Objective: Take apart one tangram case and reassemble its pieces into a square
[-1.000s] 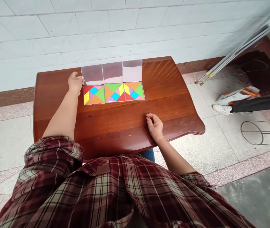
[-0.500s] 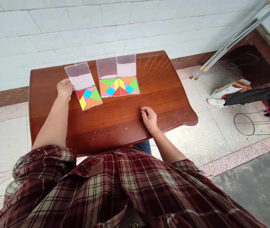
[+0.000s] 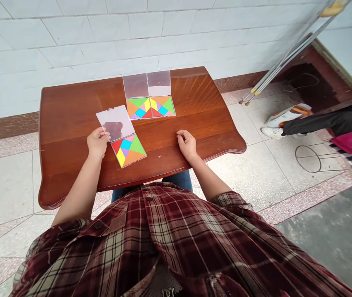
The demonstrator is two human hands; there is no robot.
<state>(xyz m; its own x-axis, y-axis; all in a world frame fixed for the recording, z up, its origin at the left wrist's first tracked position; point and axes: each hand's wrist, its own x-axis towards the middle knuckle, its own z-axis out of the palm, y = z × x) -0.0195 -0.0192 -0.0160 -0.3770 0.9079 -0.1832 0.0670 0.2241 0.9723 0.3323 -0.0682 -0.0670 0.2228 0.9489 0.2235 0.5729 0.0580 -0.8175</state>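
My left hand [image 3: 98, 142] pinches the left edge of the clear lid of an open tangram case [image 3: 129, 151]. The case lies tilted on the wooden table, its coloured pieces filling the square base and its lid folded back towards the wall. Behind it, two more open tangram cases stand side by side, a left one [image 3: 138, 108] and a right one [image 3: 162, 106], lids also folded back and pieces laid in. To the right of these cases, my right hand [image 3: 187, 145] rests on the table near its front edge, fingers curled in, with nothing visible in them.
The brown wooden table [image 3: 70, 119] stands against a white tiled wall [image 3: 107, 37]. Crutches [image 3: 275, 68] lean at the right. Beyond the table are a white and orange bag [image 3: 287, 116], another person's leg [image 3: 315, 122] and a wire ring frame [image 3: 308, 159] on the floor.
My left hand has drawn the left tangram case towards me and slightly right, away from the other two. My right hand keeps its curled pose on the table; the camera view has shifted a little.
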